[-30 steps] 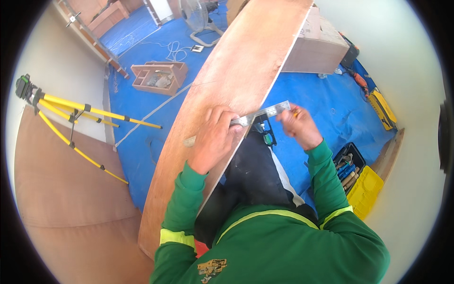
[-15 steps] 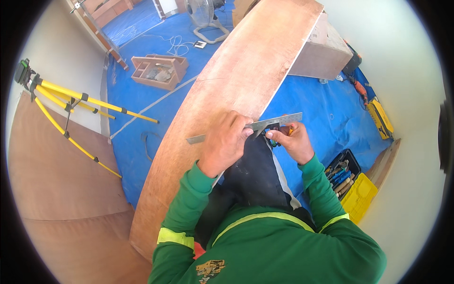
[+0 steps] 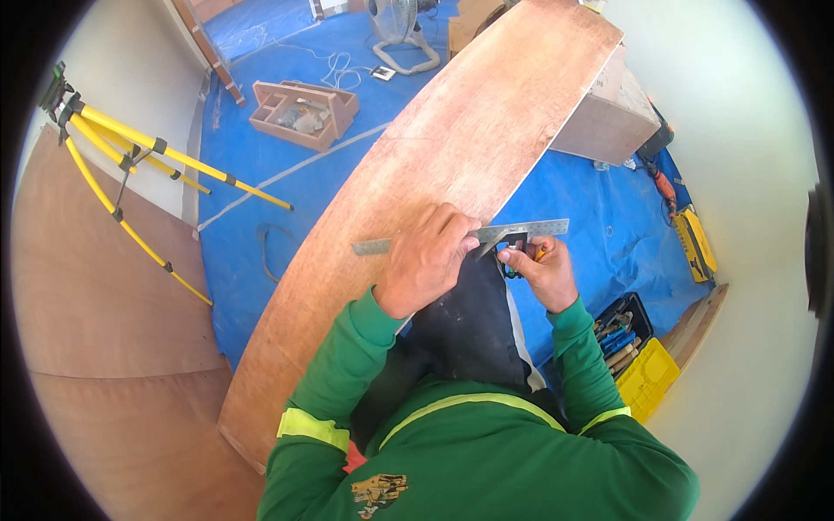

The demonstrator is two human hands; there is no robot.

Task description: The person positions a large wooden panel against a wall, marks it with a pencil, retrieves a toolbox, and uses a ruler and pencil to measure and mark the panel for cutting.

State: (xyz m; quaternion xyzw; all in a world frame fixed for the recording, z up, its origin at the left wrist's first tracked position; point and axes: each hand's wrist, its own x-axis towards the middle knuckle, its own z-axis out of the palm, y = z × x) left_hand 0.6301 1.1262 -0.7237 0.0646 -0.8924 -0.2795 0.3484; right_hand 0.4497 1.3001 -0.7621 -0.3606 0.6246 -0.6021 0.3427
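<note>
A long plywood board (image 3: 469,113) runs diagonally beneath my hands. Across its right edge lies a combination square, its steel blade (image 3: 547,227) reaching from over the wood to past the edge. My left hand (image 3: 427,260) is closed on the blade, thumb and fingers pinching it above the board. Beyond the edge, my right hand (image 3: 547,271) grips the square's dark head (image 3: 516,253). A thin orange pencil (image 3: 540,253) pokes out between the right fingers. Part of the blade is hidden behind my left hand.
A yellow tripod (image 3: 191,165) stands at left, near an open wooden tool tote (image 3: 304,117). A fan (image 3: 400,30) is at the back. A wooden box (image 3: 604,122) sits behind the board. An open toolbox with a yellow lid (image 3: 647,379) and a yellow level (image 3: 695,243) lie right.
The whole view has shifted slightly, so the board and room sit a little differently. Both hands stay on the square; its head shows more clearly now.
</note>
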